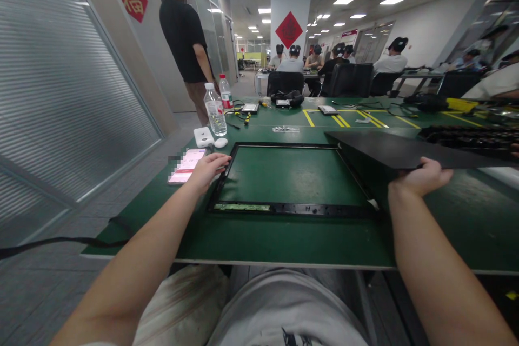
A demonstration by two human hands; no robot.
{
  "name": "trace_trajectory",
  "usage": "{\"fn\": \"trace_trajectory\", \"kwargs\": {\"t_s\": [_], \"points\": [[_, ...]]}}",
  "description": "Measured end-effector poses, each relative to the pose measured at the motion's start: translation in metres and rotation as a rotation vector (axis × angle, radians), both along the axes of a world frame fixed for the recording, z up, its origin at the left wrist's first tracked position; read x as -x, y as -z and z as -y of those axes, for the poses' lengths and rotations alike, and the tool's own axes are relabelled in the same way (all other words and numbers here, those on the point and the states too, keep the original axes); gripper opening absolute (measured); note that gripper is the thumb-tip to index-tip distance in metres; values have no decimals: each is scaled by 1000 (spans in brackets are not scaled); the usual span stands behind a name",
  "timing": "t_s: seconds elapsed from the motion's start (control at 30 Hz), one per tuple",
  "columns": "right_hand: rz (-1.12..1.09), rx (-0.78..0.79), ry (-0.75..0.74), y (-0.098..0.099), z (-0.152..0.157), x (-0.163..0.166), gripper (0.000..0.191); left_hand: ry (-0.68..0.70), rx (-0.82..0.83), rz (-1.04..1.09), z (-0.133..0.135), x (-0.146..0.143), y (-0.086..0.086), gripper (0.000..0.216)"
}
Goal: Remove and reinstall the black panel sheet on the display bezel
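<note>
A black rectangular frame (324, 209), which looks like a monitor bezel, lies flat on the green table (292, 246). A green circuit strip (241, 207) runs along the left part of its near rail. My left hand (208, 170) is at the frame's left rail, fingertips and thumb closed on its edge. On the right, my right hand (425, 175) grips the near edge of a thin, dark flat panel (405, 148) from below. The panel is tilted above the table, its left corner over the frame's far right corner. The fingers under the panel are partly hidden.
Left of the frame are a lit phone (188, 165), a white case (203, 137), a water bottle (214, 111) and a red-capped bottle (226, 92). Hard drives (327, 110) and cables lie farther back. A person (184, 38) stands at the far left; others sit behind.
</note>
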State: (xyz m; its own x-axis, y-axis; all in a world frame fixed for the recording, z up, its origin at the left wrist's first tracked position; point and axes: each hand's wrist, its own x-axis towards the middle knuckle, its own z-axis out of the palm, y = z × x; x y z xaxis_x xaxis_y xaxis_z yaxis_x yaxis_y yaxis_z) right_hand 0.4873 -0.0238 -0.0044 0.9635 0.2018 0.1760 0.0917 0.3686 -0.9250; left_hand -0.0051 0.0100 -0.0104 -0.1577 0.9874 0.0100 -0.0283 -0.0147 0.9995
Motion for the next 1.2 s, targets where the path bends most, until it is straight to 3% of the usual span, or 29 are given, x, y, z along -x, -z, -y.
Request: {"fn": "trace_trajectory", "kwargs": {"t_s": [0.1,0.3,0.47,0.67,0.83,1.2], "points": [[-22,70,-30,2,-1,-1,51,7,-9,-15,1,-1,0,32],[-189,12,-128,2,-3,-4,40,-41,-62,-115,1,0,3,30],[-391,-33,-93,0,-6,0,21,-45,-50,-524,-2,7,5,26],[-425,-72,-99,2,-10,4,32,25,15,-845,-3,11,4,35],[-413,-19,-130,3,-9,5,35,50,47,-908,-3,12,6,37],[-474,120,-181,2,-8,7,20,76,46,-1000,-4,14,8,40]]}}
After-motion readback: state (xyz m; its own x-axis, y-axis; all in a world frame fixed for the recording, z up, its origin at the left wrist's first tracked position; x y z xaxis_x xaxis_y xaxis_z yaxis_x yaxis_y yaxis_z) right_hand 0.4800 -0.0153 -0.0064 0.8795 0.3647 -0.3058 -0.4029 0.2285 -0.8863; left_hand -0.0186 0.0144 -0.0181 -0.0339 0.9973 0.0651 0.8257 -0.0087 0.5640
